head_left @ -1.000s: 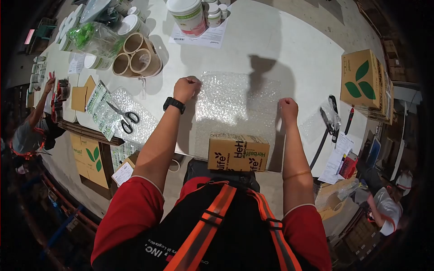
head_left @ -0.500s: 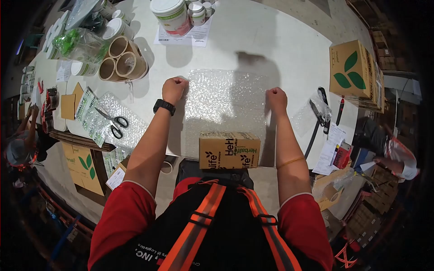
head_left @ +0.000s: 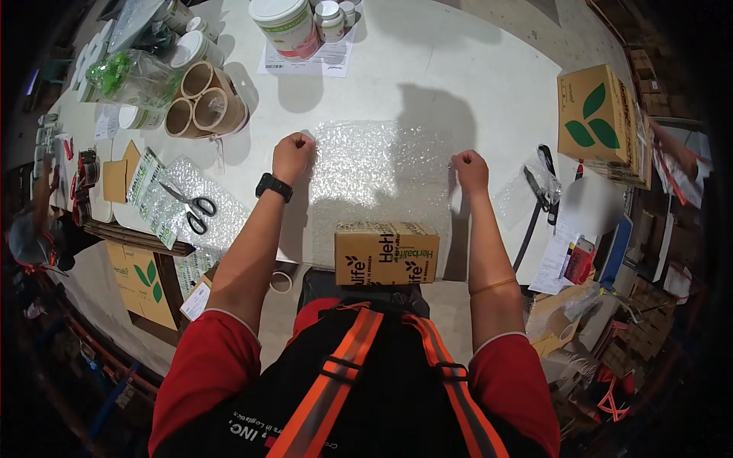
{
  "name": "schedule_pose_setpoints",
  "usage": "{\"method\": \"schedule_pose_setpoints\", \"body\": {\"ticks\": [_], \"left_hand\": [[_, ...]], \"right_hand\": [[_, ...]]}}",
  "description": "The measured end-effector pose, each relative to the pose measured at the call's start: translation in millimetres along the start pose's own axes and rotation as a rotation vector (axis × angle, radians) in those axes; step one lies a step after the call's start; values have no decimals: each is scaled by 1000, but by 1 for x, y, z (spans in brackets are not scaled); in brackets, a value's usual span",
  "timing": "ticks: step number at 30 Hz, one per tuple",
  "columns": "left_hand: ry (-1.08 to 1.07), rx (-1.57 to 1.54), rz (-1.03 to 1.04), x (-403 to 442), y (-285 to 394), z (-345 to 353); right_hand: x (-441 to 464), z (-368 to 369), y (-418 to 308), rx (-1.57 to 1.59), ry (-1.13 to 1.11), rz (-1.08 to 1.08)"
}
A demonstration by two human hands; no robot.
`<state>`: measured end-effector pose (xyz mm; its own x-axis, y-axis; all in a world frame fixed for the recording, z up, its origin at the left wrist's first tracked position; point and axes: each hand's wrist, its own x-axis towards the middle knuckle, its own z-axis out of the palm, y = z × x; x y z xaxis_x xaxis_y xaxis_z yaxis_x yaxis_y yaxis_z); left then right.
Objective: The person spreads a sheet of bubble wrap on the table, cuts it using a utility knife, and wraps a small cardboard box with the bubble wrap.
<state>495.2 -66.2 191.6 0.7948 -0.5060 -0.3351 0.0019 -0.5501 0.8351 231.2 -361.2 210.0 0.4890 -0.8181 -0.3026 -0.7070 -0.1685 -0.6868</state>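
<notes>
A clear sheet of bubble wrap [head_left: 366, 172] lies spread in front of me on the white table. My left hand [head_left: 293, 158] is closed in a pinch at its left edge. At the right edge, my right hand [head_left: 471, 172] has its fingers curled in the same way. The fingertips of both hands are partly hidden. A small brown cardboard box [head_left: 386, 256] with printed lettering rests on the near end of the wrap, by the table's front edge, between my forearms. Neither hand touches the box.
Scissors [head_left: 191, 208] lie on bubble wrap at left, below cardboard tubes [head_left: 217, 108]. White tubs [head_left: 284, 29] stand on paper at the back. A leaf-printed carton [head_left: 592, 114], a black-handled tool [head_left: 540, 191] and papers [head_left: 551, 252] are at right. Another person's arm [head_left: 676, 153] shows far right.
The upper edge of the bubble wrap has settled slightly lower, and my hands stay at its sides. At far right the other person has shifted toward the back, beside the carton.
</notes>
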Motion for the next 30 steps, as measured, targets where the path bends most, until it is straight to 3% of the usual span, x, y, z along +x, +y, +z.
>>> {"method": "schedule_pose_setpoints", "body": {"ticks": [3, 7, 9, 11, 14, 16, 20, 22, 24, 26, 28, 30], "left_hand": [[97, 95, 41, -5, 3, 5], [110, 256, 41, -14, 23, 2], [159, 333, 69, -27, 37, 10], [310, 572, 597, -44, 45, 26], [-89, 751, 696, -67, 43, 57], [-125, 805, 669, -66, 31, 66], [-156, 901, 583, -66, 30, 72], [-163, 772, 688, -57, 11, 73], [-105, 806, 761, -57, -2, 77], [-194, 900, 573, -65, 23, 75], [-223, 969, 580, -64, 24, 71], [-204, 978, 644, -62, 32, 69]], "right_hand": [[1, 7, 9, -155, 85, -68], [-2, 5, 5, -180, 27, -35], [-19, 4, -12, -298, 228, -158], [-31, 10, -18, -389, 330, -527], [-70, 28, -30, -749, 24, -613], [-72, 41, -12, -718, -82, -465], [-73, 44, 5, -650, -92, -452], [-70, 28, 1, -651, -143, -404], [-81, -3, 8, -500, -17, -355], [-84, -51, 37, -516, 264, -286], [-75, -120, 100, -392, 509, -205], [-84, -193, 163, -446, 874, 17]]}}
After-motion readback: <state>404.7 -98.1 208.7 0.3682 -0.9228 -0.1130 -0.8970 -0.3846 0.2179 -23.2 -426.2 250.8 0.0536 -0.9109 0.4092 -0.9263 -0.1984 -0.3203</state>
